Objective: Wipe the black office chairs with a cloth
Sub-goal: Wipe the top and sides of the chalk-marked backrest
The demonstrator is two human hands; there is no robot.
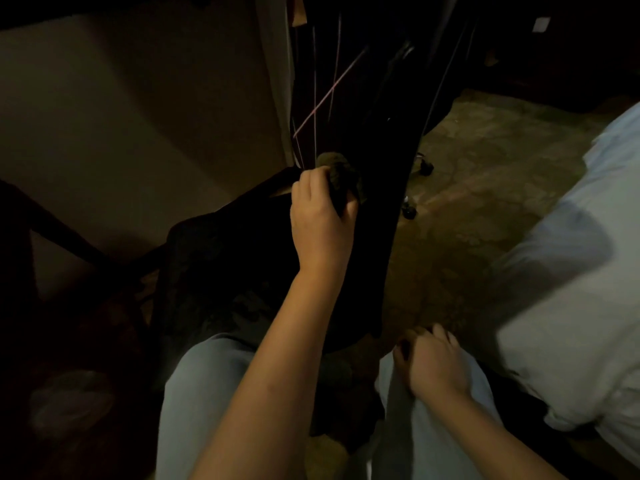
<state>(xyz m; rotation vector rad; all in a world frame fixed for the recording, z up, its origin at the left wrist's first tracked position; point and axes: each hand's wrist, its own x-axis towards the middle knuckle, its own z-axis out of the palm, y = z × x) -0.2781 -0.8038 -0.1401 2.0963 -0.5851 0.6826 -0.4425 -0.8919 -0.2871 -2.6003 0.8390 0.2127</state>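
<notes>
In the dim head view a black office chair stands right in front of me, its tall backrest (381, 150) edge-on and its seat (221, 258) to the left. My left hand (320, 220) grips a bunched dark olive cloth (341, 174) and presses it against the backrest's left face just above the seat. My right hand (433, 362) rests on my right knee in pale jeans, fingers loosely bent, holding nothing. Two chair casters (409, 211) show on the floor behind the backrest.
White bedding (571, 289) fills the right side, close to my right knee. A pale wall (138, 109) stands at the left, with dark wooden furniture (52, 230) below it. Mottled floor (491, 174) stretches behind the chair. Thin cords (329, 95) hang beside the backrest.
</notes>
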